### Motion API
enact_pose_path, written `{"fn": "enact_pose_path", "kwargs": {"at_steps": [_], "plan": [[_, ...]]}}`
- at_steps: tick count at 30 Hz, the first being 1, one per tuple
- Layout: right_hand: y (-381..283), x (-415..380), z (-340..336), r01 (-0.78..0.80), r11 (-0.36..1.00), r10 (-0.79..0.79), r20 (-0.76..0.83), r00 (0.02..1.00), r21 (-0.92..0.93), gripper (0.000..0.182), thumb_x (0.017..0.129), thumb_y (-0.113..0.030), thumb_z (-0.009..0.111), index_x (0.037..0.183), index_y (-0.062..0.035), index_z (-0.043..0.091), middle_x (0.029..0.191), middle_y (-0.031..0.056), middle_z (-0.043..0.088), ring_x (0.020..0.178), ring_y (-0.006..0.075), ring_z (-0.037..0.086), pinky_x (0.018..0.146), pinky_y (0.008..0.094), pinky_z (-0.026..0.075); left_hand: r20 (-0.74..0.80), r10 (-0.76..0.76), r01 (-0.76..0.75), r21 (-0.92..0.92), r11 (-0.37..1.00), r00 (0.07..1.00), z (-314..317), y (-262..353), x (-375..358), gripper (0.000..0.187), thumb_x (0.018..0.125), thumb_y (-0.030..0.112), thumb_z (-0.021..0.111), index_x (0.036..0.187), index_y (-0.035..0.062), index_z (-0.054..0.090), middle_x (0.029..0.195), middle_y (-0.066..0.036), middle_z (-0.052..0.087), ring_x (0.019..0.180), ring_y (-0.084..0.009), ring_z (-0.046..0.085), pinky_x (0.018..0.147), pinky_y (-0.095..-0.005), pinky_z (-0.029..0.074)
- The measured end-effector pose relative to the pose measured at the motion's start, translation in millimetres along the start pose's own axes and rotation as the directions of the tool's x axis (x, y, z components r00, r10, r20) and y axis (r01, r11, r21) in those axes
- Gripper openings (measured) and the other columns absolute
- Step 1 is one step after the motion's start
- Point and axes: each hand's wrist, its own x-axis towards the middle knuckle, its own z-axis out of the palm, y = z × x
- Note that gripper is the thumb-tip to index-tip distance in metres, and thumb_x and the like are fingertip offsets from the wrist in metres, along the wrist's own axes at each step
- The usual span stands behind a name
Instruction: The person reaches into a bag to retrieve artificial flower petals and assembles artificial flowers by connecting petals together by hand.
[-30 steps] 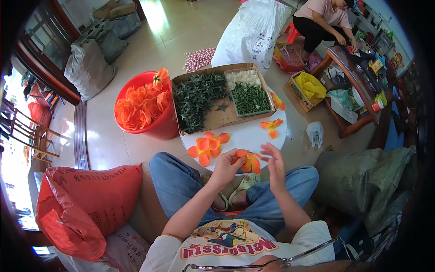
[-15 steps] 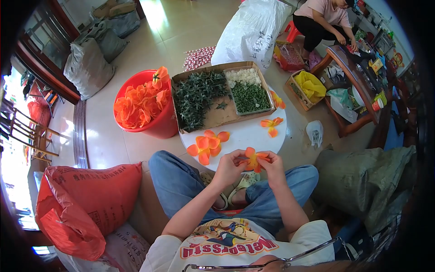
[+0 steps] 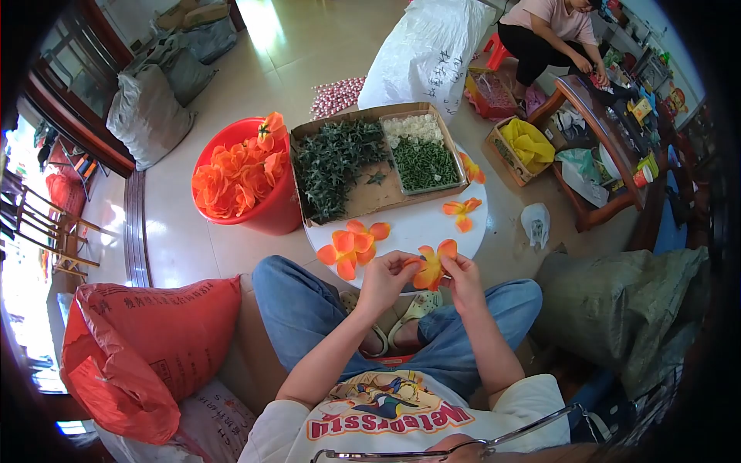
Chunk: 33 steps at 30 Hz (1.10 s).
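Note:
An orange and yellow artificial flower petal piece (image 3: 430, 269) is held between my two hands, above the near edge of the round white table (image 3: 409, 239). My left hand (image 3: 384, 282) pinches its left side, and my right hand (image 3: 464, 282) grips the right side with thumb and fingers. More orange petal pieces (image 3: 353, 247) lie overlapping on the tabletop to the left. Another petal piece (image 3: 463, 212) rests at the right. Beyond them, a cardboard tray (image 3: 363, 202) carries dark green leafy pieces (image 3: 337, 158) and a clear box with green stems (image 3: 424, 166) and whitish bits.
A red bucket (image 3: 278, 220) full of orange flowers stands left of the table. Sacks sit close on both sides: a red one (image 3: 170, 324) and a grey-green one (image 3: 610, 301). A white bag (image 3: 421, 62) stands behind the tray. Another person (image 3: 544, 35) sits at the far right.
The petal piece has turned between my fingers, with one petal now pointing up to the right. My right hand has shifted slightly; both hands keep hold of it.

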Motion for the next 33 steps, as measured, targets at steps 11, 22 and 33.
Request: {"fn": "enact_pose_path", "kwargs": {"at_steps": [11,22,33], "plan": [[26.2,67.5,-43.6,0.042,0.993,-0.061,-0.165,0.984,-0.114,0.014,0.091,-0.018,0.062,0.093,-0.0047,0.065,0.083,0.0023,0.066,0.070,0.0093,0.063,0.055,0.0243,0.049,-0.265,0.112,-0.059,0.197,0.979,0.958,-26.4,-34.1,0.6,0.018,0.090,0.009,0.063,0.101,-0.0042,0.066,0.082,-0.005,0.069,0.075,-0.0106,0.065,0.069,-0.0235,0.052],[13.1,53.5,-33.9,0.239,0.316,-0.654,-0.028,0.756,-0.918,0.038,0.078,-0.015,0.069,0.114,-0.0058,0.061,0.105,0.0092,0.056,0.096,0.0278,0.058,0.080,0.0365,0.049,-0.126,0.346,-0.259,0.445,0.857,0.930,-7.2,-58.4,-14.0,0.024,0.077,0.005,0.073,0.101,0.0017,0.067,0.090,-0.009,0.066,0.075,-0.0189,0.065,0.066,-0.0285,0.051],[15.7,47.4,-52.3,0.352,0.139,-0.721,0.149,0.676,-0.926,0.024,0.077,-0.003,0.061,0.100,-0.0037,0.060,0.105,0.0107,0.056,0.100,0.0307,0.054,0.085,0.0401,0.045,-0.060,0.538,-0.458,0.449,0.767,0.841,16.0,-42.9,-0.9,0.020,0.075,0.004,0.074,0.094,0.0024,0.068,0.093,-0.008,0.066,0.079,-0.0199,0.063,0.067,-0.0291,0.051]]}}
